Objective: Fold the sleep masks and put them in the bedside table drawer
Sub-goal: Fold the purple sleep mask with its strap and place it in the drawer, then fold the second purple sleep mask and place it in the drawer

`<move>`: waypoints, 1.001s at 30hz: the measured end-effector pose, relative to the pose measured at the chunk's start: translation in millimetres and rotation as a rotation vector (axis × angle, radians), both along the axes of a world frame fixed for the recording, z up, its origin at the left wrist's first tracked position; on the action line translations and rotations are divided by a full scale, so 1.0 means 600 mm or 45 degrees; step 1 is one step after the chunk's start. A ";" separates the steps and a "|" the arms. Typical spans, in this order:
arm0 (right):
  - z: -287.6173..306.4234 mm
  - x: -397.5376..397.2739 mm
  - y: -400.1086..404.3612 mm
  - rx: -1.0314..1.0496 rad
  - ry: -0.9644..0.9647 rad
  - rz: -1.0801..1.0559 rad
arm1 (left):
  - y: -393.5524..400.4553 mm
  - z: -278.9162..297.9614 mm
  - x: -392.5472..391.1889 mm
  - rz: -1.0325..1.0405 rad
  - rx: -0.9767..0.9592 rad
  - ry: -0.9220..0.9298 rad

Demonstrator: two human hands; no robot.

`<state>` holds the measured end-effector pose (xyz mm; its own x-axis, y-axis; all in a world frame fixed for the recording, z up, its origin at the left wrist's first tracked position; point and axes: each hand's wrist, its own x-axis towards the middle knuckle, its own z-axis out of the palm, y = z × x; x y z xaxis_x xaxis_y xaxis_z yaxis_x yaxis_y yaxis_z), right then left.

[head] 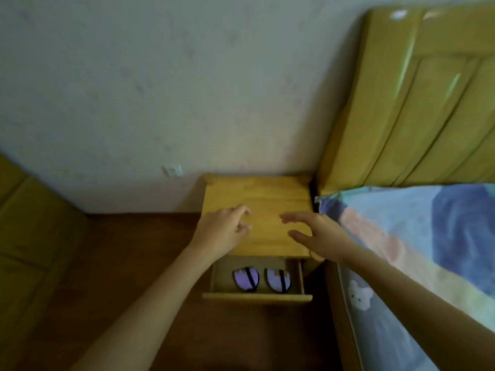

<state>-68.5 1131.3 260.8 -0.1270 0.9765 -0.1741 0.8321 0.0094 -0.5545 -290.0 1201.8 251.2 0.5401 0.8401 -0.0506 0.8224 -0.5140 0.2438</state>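
Blur hides detail. I see the open drawer (pixel 257 297) holding two folded masks (pixel 246 279) (pixel 277 279); left hand (pixel 223 228) loosely curled, right hand (pixel 316 234) spread, both empty.

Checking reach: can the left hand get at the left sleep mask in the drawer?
Probably yes. The drawer is open, the left mask lies uncovered, and the left hand hovers empty above.

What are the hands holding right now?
Nothing. The left hand and right hand are both empty over the bedside table. Two sleep masks already lie in the open drawer.
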 end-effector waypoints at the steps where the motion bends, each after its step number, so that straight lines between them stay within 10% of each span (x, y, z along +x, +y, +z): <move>1: 0.049 0.006 -0.008 0.048 -0.027 -0.013 | -0.003 0.047 0.004 -0.033 0.045 -0.012; 14: 0.436 -0.060 -0.176 0.502 -0.395 -0.362 | -0.048 0.471 0.018 -0.570 0.471 -0.220; 30: 0.510 -0.261 -0.588 0.531 -0.500 -1.267 | -0.315 0.531 0.056 -1.493 0.597 -0.409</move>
<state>-225.0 778.2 566.8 0.7250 0.6048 0.3296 0.6887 -0.6275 -0.3633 -256.1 1013.1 569.5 0.8925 -0.2348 0.3852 -0.2326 -0.9711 -0.0529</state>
